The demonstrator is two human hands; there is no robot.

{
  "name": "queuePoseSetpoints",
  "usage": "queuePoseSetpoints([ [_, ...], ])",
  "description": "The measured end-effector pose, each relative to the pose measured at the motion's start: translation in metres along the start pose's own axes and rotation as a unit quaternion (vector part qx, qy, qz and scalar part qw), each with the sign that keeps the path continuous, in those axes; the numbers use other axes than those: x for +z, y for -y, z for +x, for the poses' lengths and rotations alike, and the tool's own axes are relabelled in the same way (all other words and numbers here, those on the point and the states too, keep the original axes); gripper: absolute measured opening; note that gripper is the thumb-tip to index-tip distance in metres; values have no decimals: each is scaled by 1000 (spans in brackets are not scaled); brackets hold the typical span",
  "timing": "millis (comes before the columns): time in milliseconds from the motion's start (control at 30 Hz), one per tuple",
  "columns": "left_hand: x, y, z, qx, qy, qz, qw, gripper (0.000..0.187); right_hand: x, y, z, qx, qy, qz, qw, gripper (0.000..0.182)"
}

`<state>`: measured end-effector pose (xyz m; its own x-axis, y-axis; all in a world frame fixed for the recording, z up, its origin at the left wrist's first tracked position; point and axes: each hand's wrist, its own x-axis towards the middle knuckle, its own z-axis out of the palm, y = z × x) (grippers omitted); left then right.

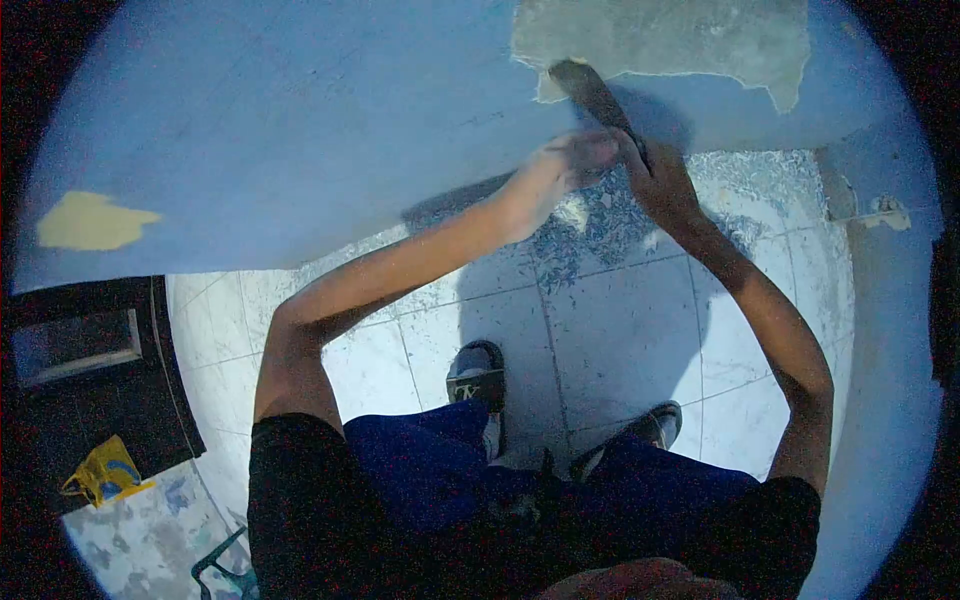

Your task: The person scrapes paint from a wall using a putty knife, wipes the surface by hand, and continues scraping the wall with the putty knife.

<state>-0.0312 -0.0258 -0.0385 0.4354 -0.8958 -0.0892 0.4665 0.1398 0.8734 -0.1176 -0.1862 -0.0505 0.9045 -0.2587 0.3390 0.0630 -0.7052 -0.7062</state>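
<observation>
A dark, flat scraper-like tool [592, 92] points up and left, its tip at the lower edge of a bare grey patch [670, 38] on the blue wall [330, 110]. My right hand [660, 178] is wrapped round the tool's lower end. Beside it, my left hand [575, 165] is close to or touching the tool's lower end; its fingers are smeared by motion, so its grip is unclear. Blue and white flakes [590, 225] lie on the floor below both hands.
Pale floor tiles [500, 320] run along the wall's foot, with my sandalled feet on them. A yellow patch [90, 221] marks the wall at left. Dark furniture [90, 380], a yellow bag [108, 470] and a green frame [225, 570] stand at lower left.
</observation>
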Motion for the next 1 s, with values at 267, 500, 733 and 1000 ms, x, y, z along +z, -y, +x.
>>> queuePoseSetpoints([
  [267, -43, 32, -42, -155, 81, 17, 984, 38, -7, -2, 3, 32, 98, -107, 989, 51],
  [500, -25, -5, -54, -101, -34, 317, 942, 32, 12, -8, 13, -260, -46, -298, 917, 34],
  [733, -47, -85, -54, 427, -95, 727, 530, 57, -3, 10, 19, 11, 30, -77, 997, 28],
  [1000, -46, -142, -59, 258, -61, 916, 302, 95, -5, -7, 20, -153, 18, -110, 982, 28],
])
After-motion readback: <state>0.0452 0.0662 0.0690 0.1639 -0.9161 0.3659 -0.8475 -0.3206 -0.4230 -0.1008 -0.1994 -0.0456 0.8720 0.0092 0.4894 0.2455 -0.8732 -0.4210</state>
